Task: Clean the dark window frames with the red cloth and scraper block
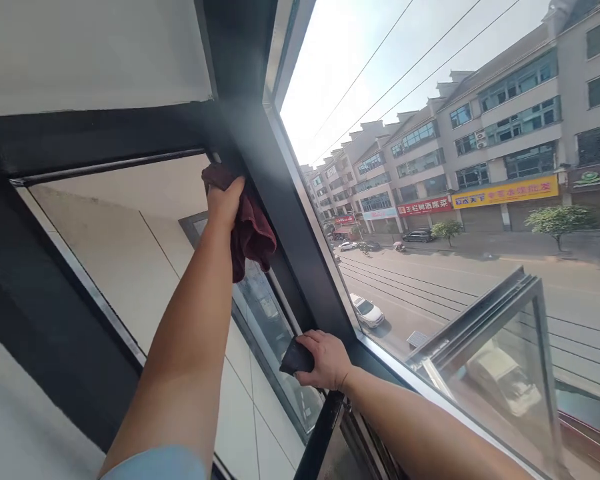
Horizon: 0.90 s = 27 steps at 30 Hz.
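Note:
My left hand (225,200) is raised to the upper corner of a dark window frame (250,160). Its fingers are closed on a dark red cloth (253,233), which hangs down past the hand beside the frame's upright. Lower and to the right, my right hand (327,360) is closed around a small dark grey piece (298,358) at the same upright. Its exact kind is not clear from here, and some of the fingers are hidden behind it. A pale tiled wall shows through the opening (130,220) on the left.
An open glass sash (500,373) tilts outward at the lower right, above a street with parked cars. A black rail (323,433) stands below my right hand. Wires cross outside, with shop buildings (505,133) opposite.

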### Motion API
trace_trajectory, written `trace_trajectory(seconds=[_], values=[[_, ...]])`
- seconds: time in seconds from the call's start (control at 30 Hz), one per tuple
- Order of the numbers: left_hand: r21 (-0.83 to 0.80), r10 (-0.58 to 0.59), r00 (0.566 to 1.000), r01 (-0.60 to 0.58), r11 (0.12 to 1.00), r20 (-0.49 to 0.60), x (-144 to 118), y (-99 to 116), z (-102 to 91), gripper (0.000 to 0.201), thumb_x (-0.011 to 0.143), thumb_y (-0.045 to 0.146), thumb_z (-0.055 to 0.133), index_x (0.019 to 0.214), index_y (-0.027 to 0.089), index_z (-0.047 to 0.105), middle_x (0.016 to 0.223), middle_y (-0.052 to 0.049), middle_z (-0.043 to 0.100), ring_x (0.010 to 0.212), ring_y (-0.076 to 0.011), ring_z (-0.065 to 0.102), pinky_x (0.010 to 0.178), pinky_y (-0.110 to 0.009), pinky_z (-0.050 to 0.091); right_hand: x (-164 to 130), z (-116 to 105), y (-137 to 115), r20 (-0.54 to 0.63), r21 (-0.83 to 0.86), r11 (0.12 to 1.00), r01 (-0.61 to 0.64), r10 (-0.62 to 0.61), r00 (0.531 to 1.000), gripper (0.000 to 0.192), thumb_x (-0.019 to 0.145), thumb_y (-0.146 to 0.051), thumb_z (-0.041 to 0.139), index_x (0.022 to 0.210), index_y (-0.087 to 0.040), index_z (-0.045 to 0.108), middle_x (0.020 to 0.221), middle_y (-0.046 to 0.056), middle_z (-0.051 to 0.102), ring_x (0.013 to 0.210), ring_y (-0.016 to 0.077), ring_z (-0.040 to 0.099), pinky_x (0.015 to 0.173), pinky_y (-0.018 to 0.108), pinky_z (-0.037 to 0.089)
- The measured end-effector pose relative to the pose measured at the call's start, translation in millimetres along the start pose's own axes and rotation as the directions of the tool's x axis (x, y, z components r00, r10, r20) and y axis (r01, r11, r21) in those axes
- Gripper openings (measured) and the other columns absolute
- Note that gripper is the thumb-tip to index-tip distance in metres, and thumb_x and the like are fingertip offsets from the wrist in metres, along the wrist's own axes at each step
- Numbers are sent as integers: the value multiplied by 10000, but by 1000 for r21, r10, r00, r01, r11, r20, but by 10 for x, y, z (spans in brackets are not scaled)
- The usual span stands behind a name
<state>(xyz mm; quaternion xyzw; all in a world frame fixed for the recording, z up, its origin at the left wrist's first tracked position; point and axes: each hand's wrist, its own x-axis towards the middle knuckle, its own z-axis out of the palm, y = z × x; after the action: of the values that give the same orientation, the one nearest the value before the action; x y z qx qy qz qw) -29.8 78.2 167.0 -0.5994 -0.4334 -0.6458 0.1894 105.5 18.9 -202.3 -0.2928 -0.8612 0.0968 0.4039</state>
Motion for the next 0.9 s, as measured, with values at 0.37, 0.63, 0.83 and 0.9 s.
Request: trace_trajectory(seconds=[0.37,0.63,0.83,0.9], values=[[103,-276,909,257,961,311,-3091,-907,108,521,837,419,512,1307,204,446,1445,-119,406,1400,-217,293,1182,-370,226,-71,-38,37,118,-165,985,41,-22,993,591,613,-498,700,1106,-176,653,1015,96,644,980,265,550,869,382,398],[184,-443,796,403,897,413,-3342,-1004,-227,418,811,456,525,1093,156,596,1152,-118,643,1104,-234,587,977,-373,444,-73,-35,183,319,-199,966,164,-94,943,589,541,-494,727,1059,-223,660,994,72,653,993,285,514,855,400,352],[376,-549,778,432,820,304,-2856,-953,-666,599,737,664,533,1048,155,582,878,-123,678,864,-291,637,793,-396,460,-49,-32,215,275,-89,990,113,-85,958,567,513,-399,727,1037,-207,628,1000,64,632,982,280,507,852,393,333],[410,-574,747,433,803,335,-2735,-960,-835,618,763,701,456,1018,158,605,864,-125,675,883,-296,631,811,-398,451,-39,-77,166,265,-10,998,69,-64,962,539,535,-374,704,1036,-196,617,1015,61,623,991,270,507,851,375,334]])
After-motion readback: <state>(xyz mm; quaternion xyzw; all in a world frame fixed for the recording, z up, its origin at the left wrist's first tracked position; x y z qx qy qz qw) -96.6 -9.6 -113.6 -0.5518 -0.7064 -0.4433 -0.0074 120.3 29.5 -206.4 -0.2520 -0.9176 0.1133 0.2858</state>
